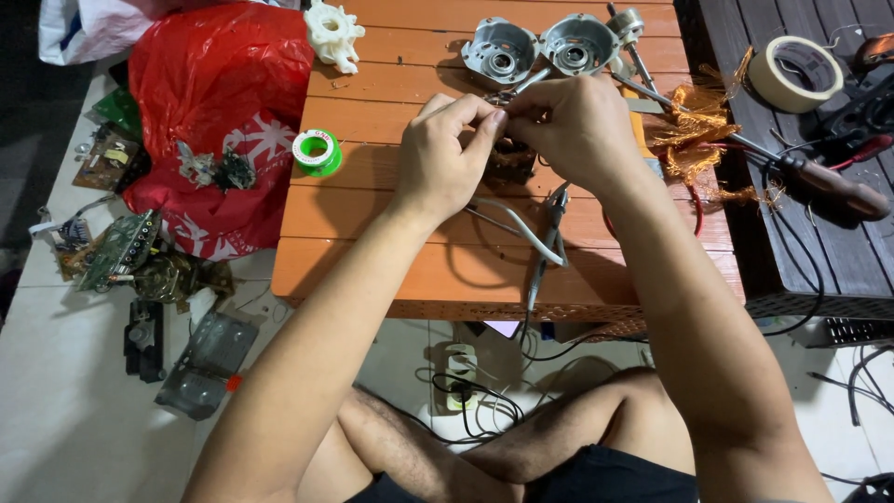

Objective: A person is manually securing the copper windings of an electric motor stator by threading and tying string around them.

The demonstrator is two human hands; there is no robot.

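Both my hands are up over the middle of the orange slatted bench (372, 251). My left hand (442, 158) is curled in narrow, thumb and forefinger pinched together at the tips; what sits between them is too small to make out. My right hand (577, 126) meets it from the other side, fingers bent close, the two hands touching at the fingertips. Just below and between them sits a dark motor coil (510, 160), mostly covered by my hands, resting on the bench; whether my fingers grip a wire from it I cannot tell. A grey cable (517, 228) runs out from under the hands toward the near edge, and a pair of pliers (556, 219) lies beside it. Behind my hands lie two round metal housings (540, 48), side by side and touching. A tangle of copper wire (694, 140) lies to the right of my right hand, at the bench edge. A screwdriver (829, 184) lies across the dark bench further right, near a roll of tape (794, 73). Left of my left hand, a small green spool (317, 152) stands apart, and a white plastic gear piece (333, 33) sits at the far corner. A red bag (219, 102) slumps against the bench's left side, circuit boards (116, 247) on the floor beside it.
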